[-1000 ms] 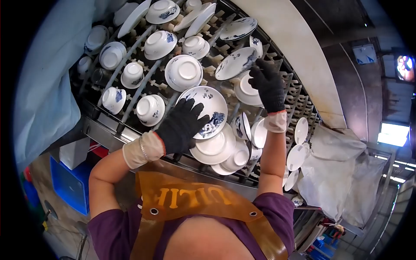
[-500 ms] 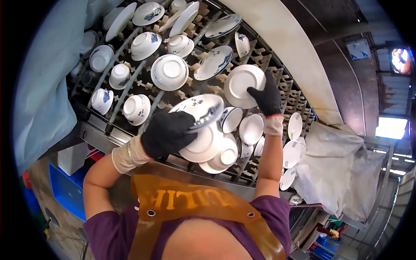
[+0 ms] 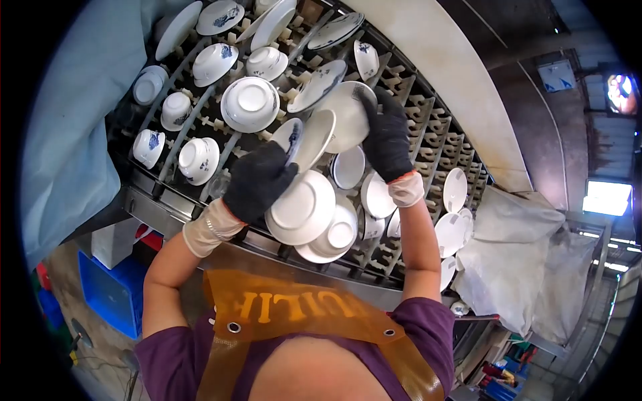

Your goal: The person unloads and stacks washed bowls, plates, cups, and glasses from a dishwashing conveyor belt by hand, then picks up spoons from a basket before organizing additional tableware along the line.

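Black gloves with pale cuffs cover both hands. My left hand [image 3: 259, 184] is closed on tilted plates: a blue-patterned plate [image 3: 287, 138] and, against it, a white plate [image 3: 314, 142]. My right hand [image 3: 386, 134] grips the edge of a larger white plate [image 3: 344, 117], raised beside the left hand's plates. Just below my left hand, a round white dish [image 3: 301, 208] lies upside down, partly over an upturned bowl [image 3: 338, 234]. A small bowl [image 3: 348, 167] stands under the plates between the hands.
Bowls and plates stand on a pegged conveyor rack [image 3: 428, 134], among them a large upturned bowl [image 3: 250, 105]. White plates [image 3: 453, 230] stand at its right end. A blue curtain [image 3: 80, 134] hangs left. A blue bin [image 3: 110, 294] is at lower left.
My left hand has tilted its patterned plate upright, and a white plate now shows against it. My right hand has lifted the white plate and brought it left, toward my left hand.
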`<state>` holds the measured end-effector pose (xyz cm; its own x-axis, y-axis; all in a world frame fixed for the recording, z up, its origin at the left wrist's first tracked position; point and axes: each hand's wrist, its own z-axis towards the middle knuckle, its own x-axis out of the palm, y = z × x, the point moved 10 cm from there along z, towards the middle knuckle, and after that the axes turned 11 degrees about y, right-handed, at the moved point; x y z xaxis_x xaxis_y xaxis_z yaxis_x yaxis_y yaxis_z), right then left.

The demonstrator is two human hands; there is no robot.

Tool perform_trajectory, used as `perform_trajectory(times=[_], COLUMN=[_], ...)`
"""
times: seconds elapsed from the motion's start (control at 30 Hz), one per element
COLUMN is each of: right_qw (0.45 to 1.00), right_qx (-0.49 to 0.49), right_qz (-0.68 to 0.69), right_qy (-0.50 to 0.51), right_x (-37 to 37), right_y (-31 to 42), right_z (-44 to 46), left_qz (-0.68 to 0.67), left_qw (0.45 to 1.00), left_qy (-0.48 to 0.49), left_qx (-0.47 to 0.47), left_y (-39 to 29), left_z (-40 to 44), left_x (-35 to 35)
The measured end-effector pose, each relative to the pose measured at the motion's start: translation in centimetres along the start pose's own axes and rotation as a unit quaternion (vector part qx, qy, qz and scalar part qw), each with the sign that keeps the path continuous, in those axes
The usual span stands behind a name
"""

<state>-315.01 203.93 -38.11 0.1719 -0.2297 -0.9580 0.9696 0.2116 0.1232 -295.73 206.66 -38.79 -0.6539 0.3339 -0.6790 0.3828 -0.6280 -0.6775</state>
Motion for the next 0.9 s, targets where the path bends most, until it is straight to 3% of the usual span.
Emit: perform_trajectory(times=[0.03, 0.07, 0.17, 0.2, 0.27, 0.3, 0.33, 0.4, 0.43, 0.47, 0.53, 0.57, 0.6, 0.67, 0.73, 0.77, 0.87, 0.9], right_qw=[0.995, 0.993, 0.971, 0.972, 0.936, 0.956, 0.979, 0.983, 0.968, 0.975, 0.975, 0.987, 0.998, 0.994, 0.994, 0.986, 0.912, 0.869], right_qx=[0.041, 0.069, 0.220, 0.218, 0.249, 0.167, 0.121, 0.034, 0.067, 0.038, 0.006, 0.021, 0.001, -0.022, -0.043, -0.015, 0.150, 0.167], right_qz=[0.089, 0.095, 0.089, 0.090, 0.249, 0.240, 0.163, 0.173, 0.205, 0.200, 0.193, 0.141, 0.063, -0.072, 0.088, 0.141, 0.358, 0.441], right_qy=[-0.001, -0.028, -0.021, -0.019, 0.000, -0.030, 0.006, 0.044, 0.130, 0.094, 0.113, 0.080, -0.024, -0.082, 0.046, 0.083, 0.132, 0.153], right_x=[-0.1, -0.5, 0.4, 0.7, 2.7, 2.2, 2.3, 3.2, 5.1, 6.0, 5.6, 2.9, -0.5, -3.3, 0.5, 1.3, 3.7, 4.4], right_y=[-2.6, -4.0, -7.6, -7.5, -8.1, -5.8, -3.8, -0.3, 0.3, -0.1, -0.4, 0.3, 1.9, 4.8, 5.6, 6.3, 4.5, 4.7], right_z=[-0.9, -2.2, -6.3, -7.1, -8.8, -8.1, -7.4, -6.4, -5.9, -6.0, -6.2, -6.7, -7.7, -9.9, -12.7, -13.6, -13.7, -13.1], left_qz=[-0.014, -0.056, -0.113, -0.107, -0.104, -0.028, 0.047, 0.105, 0.108, 0.143, -0.002, -0.080, -0.015, 0.057, 0.040, 0.125, 0.146, 0.112], left_qw=[0.999, 0.997, 0.984, 0.984, 0.990, 0.998, 0.997, 0.994, 0.994, 0.987, 0.998, 0.981, 0.989, 0.979, 0.964, 0.949, 0.958, 0.967], left_qy=[-0.011, -0.060, -0.097, -0.101, -0.060, -0.007, 0.050, 0.006, 0.014, -0.004, 0.038, 0.059, 0.079, 0.195, 0.261, 0.288, 0.237, 0.227], left_qx=[-0.030, -0.008, -0.096, -0.096, -0.079, -0.054, -0.027, 0.023, -0.001, 0.067, -0.053, -0.167, -0.122, -0.033, -0.020, -0.021, -0.067, -0.042], left_y=[0.4, 0.3, -0.3, -0.4, 0.8, 1.2, 1.8, 2.3, 3.0, 2.4, 3.5, 4.4, 2.5, 1.6, 2.3, 2.9, 3.0, 3.0], left_z=[-0.2, -0.7, -0.9, -0.5, 1.3, 2.2, 2.9, 3.5, 3.4, 3.2, 3.2, 1.8, 0.7, -2.4, -5.8, -6.8, -6.8, -6.4], left_x=[-1.1, -2.8, -5.9, -6.3, -5.4, -4.3, -2.4, 0.0, 0.1, -0.6, -2.8, -3.9, -5.4, -4.8, -1.8, -0.4, 0.5, 0.6])
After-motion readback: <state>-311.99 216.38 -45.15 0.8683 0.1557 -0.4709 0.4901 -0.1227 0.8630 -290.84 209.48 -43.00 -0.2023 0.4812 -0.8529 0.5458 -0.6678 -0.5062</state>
